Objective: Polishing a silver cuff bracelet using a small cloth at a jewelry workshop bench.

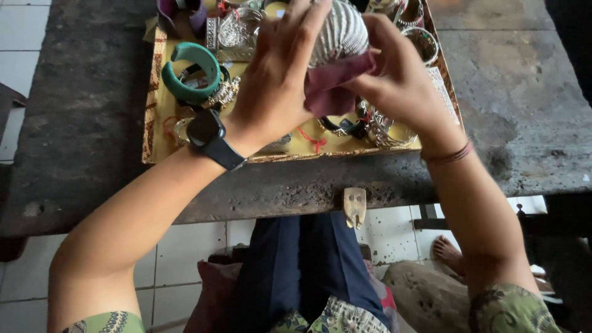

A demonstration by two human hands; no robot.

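Observation:
My left hand point(276, 80) grips a wide, ribbed silver cuff bracelet point(343, 32), fingers spread over its left side. My right hand point(399, 80) presses a dark red cloth point(333, 83) against the underside of the cuff. Both hands hover over a yellow tray point(161, 129) with a patterned rim. A black watch point(208, 137) sits on my left wrist and a thin brown band point(449, 155) on my right wrist.
The tray holds a teal bangle point(191, 74), a purple bangle point(179, 13), several silver bracelets point(390, 131) and red strings. It rests on a dark, rough worktable point(524, 92). A small wooden peg point(355, 206) juts from the table's front edge. White floor tiles and a bare foot point(445, 251) show below.

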